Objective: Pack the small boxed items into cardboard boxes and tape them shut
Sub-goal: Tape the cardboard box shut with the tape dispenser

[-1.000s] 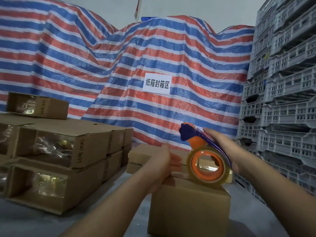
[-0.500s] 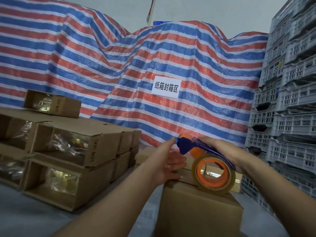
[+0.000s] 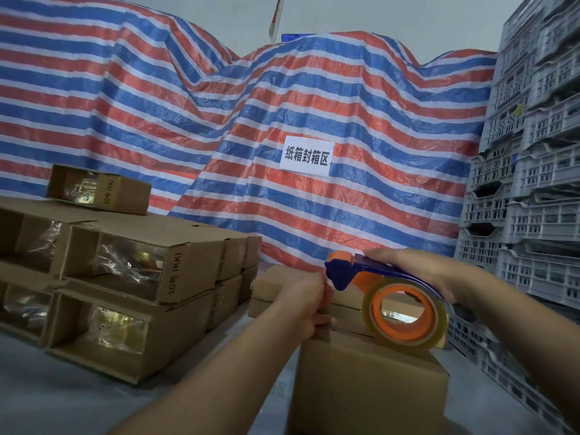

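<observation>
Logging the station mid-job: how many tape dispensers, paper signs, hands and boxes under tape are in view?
tape dispenser: 1
paper sign: 1
hands, left hand and right hand: 2
cardboard box under the tape: 1
Total: 5

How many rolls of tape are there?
1. The tape roll sits in the dispenser that the right hand holds on the cardboard box. More could be hidden behind the boxes.
</observation>
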